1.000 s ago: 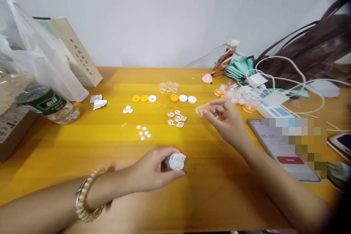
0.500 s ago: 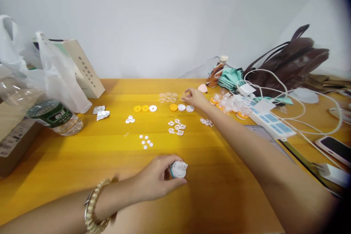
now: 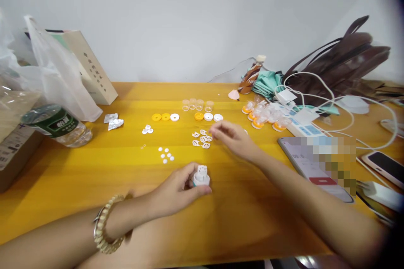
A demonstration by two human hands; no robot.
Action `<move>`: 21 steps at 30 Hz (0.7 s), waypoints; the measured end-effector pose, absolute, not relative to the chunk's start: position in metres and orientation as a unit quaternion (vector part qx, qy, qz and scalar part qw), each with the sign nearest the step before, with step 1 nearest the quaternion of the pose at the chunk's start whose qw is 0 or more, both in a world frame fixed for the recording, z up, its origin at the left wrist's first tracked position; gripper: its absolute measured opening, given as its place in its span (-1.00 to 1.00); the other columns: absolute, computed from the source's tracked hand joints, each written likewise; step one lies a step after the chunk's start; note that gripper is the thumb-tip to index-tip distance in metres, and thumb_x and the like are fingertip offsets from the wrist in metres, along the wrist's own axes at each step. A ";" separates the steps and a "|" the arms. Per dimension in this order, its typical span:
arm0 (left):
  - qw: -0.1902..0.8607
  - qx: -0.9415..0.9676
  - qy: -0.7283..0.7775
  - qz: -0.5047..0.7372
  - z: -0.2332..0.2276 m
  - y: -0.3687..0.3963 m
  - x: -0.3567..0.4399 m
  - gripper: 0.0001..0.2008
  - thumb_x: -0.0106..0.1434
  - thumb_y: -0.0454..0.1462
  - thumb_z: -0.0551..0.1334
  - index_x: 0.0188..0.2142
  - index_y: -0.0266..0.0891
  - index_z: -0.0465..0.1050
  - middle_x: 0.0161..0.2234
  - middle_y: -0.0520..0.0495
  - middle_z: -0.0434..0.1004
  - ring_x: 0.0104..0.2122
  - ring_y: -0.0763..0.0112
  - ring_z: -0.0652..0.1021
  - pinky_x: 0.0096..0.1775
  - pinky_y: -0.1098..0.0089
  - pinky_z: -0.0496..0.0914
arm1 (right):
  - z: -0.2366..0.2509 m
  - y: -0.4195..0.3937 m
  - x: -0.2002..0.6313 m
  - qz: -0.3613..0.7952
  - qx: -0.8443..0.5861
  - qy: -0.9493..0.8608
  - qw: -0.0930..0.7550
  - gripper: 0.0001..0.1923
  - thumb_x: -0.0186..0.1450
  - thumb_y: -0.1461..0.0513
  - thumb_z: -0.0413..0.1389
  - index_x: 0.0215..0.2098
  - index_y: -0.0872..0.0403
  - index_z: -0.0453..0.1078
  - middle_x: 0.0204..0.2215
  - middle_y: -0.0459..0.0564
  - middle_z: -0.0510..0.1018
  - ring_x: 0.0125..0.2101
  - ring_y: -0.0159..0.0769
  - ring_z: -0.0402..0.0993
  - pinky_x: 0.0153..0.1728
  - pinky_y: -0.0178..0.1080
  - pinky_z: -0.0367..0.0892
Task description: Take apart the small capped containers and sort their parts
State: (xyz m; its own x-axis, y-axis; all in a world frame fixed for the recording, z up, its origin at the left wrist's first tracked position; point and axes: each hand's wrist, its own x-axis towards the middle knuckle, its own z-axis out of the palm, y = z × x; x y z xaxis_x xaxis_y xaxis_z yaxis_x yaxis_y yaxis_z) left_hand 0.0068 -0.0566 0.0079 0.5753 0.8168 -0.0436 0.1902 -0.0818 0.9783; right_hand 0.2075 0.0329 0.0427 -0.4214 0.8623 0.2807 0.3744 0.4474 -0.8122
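My left hand (image 3: 179,187) is wrapped round a small white plastic piece (image 3: 201,178) with a raised slotted top and a teal lower band; the palm hides part of it. My right hand (image 3: 235,138) hovers over the middle of the table, fingers loosely curled and slightly apart, with nothing visible in them. Its fingertips are beside several white openwork pieces (image 3: 204,138). Behind it stand several clear little cups (image 3: 199,104), above a row of yellow and white rings (image 3: 166,117) and shallow yellow and white caps (image 3: 208,116).
Small white discs (image 3: 166,155) lie left of centre. Clear-and-orange assemblies (image 3: 258,122) sit at right, near a power strip (image 3: 306,128) with tangled cables and a phone (image 3: 315,168). A water bottle (image 3: 58,124) and foil scraps (image 3: 114,122) are at left.
My right hand has let go of a clear cup at the back and drawn back toward me. My left hand still holds the white piece, now tilted more upright. The view has shifted slightly.
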 end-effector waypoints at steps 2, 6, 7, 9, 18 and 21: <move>0.568 0.678 0.372 0.281 0.007 -0.055 0.007 -0.73 0.21 -0.13 0.18 -0.20 -0.29 0.30 -0.36 -0.01 0.34 -0.39 0.46 0.33 -0.29 0.42 0.28 | 0.032 0.002 0.205 0.379 -0.392 -0.769 0.334 -0.73 0.32 0.12 -0.05 -0.44 0.10 0.30 -0.50 -0.10 0.38 -0.44 -0.41 0.31 -0.38 -0.34 0.24; 0.556 0.699 0.364 0.264 0.009 -0.053 0.009 -0.76 0.22 -0.15 0.16 -0.23 -0.30 0.34 -0.39 0.02 0.32 -0.41 0.48 0.31 -0.33 0.45 0.26 | 0.011 -0.029 0.196 0.437 -0.396 -0.744 0.314 -0.74 0.26 0.06 0.04 -0.42 0.08 0.24 -0.57 -0.16 0.31 -0.55 -0.45 0.20 -0.52 -0.37 0.16; 0.552 0.704 0.362 0.265 0.009 -0.053 0.009 -0.76 0.23 -0.16 0.16 -0.22 -0.30 0.35 -0.38 0.01 0.34 -0.40 0.47 0.31 -0.33 0.45 0.26 | 0.009 -0.031 0.195 0.453 -0.390 -0.741 0.307 -0.75 0.24 0.05 0.06 -0.39 0.08 0.23 -0.57 -0.17 0.29 -0.56 -0.46 0.18 -0.54 -0.38 0.15; 0.545 0.709 0.357 0.270 0.010 -0.055 0.010 -0.77 0.24 -0.18 0.14 -0.19 -0.30 0.37 -0.35 -0.01 0.37 -0.38 0.46 0.33 -0.31 0.45 0.27 | 0.006 -0.033 0.193 0.465 -0.373 -0.746 0.296 -0.77 0.25 0.07 0.06 -0.36 0.07 0.20 -0.56 -0.18 0.27 -0.56 -0.46 0.17 -0.54 -0.39 0.15; 0.482 0.746 0.364 0.279 0.018 -0.060 0.012 -0.77 0.24 -0.18 0.14 -0.21 -0.30 0.40 -0.37 -0.03 0.45 -0.37 0.43 0.42 -0.32 0.46 0.33 | 0.005 -0.043 0.195 0.343 -0.358 -0.799 0.342 -0.89 0.27 0.19 0.05 -0.38 0.06 0.27 -0.51 -0.13 0.39 -0.51 -0.43 0.29 -0.47 -0.38 0.23; 0.448 0.769 0.350 0.292 0.033 -0.061 0.013 -0.79 0.23 -0.21 0.15 -0.24 -0.31 0.41 -0.35 -0.06 0.47 -0.35 0.42 0.44 -0.30 0.46 0.34 | 0.006 -0.052 0.190 0.298 -0.332 -0.790 0.420 -0.96 0.25 0.24 0.08 -0.36 0.04 0.28 -0.50 -0.13 0.41 -0.49 -0.42 0.34 -0.45 -0.38 0.25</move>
State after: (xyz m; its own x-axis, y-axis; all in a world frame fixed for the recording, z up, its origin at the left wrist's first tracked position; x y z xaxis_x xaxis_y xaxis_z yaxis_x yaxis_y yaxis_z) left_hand 0.0129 -0.0615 0.0333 0.5837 0.8006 0.1355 0.2760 -0.3526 0.8941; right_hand 0.1905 -0.0519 0.0057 -0.4256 0.7756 0.4662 0.2751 0.6017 -0.7499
